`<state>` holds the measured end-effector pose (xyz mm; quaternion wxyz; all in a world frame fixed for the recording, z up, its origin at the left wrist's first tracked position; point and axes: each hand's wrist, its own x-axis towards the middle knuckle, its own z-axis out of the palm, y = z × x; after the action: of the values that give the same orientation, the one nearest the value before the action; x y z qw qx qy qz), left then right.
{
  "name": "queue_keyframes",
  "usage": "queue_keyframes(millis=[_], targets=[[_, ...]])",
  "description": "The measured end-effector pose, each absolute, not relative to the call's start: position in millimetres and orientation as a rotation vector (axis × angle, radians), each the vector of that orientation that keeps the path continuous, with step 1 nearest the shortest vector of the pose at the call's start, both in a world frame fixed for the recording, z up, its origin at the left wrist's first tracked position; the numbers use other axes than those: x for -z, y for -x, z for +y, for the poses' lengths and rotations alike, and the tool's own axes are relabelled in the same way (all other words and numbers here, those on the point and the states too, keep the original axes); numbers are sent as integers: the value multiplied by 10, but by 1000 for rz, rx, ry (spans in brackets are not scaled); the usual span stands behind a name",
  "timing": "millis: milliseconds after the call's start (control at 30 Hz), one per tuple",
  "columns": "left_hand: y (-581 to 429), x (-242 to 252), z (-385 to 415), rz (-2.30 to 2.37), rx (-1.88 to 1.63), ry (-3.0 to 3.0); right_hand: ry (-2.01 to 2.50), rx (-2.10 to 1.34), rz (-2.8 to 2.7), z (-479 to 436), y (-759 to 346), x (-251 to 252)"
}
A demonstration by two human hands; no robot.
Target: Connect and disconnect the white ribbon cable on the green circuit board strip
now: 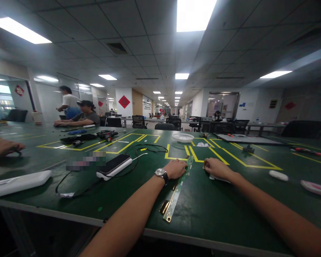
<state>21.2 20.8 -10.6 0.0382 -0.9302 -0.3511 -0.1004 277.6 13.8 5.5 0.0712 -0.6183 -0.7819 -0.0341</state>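
Note:
A long, narrow green circuit board [176, 196] lies on the green table [203, 221], pointing away from me. My left hand [177, 169], with a watch [160, 172] on its wrist, rests on the board's far part, its fingers together at the edge. Whether it grips the board is hard to tell. To the right of the board is my right hand [216, 168], its fingers curled in. Something white [218, 179] shows beneath that hand; what the fingertips hold is too small to make out.
A phone [115, 164] on a white device [117, 170] and black cables lie left. Beyond my hands stands a white basket [183, 137]. Another person's hand [5, 147] is at the far left. A white oval object [278, 175] lies right.

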Motion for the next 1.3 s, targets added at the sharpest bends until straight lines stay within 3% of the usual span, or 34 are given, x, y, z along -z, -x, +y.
queue_keyframes(millis=[167,500,1000,1300], targets=[[-243,102,175,-1054,313,2855,1637,-16,-2369,106,-2612,-20],[-269,77,127,-1034,315,2854,1687,122,-2314,-7,-2317,-8],[-256,95,160,-1026,276,2911,1390,53,-2440,21,-2400,8],[-268,101,164,-1023,265,2918,1430,97,-2439,48,-2385,40]])
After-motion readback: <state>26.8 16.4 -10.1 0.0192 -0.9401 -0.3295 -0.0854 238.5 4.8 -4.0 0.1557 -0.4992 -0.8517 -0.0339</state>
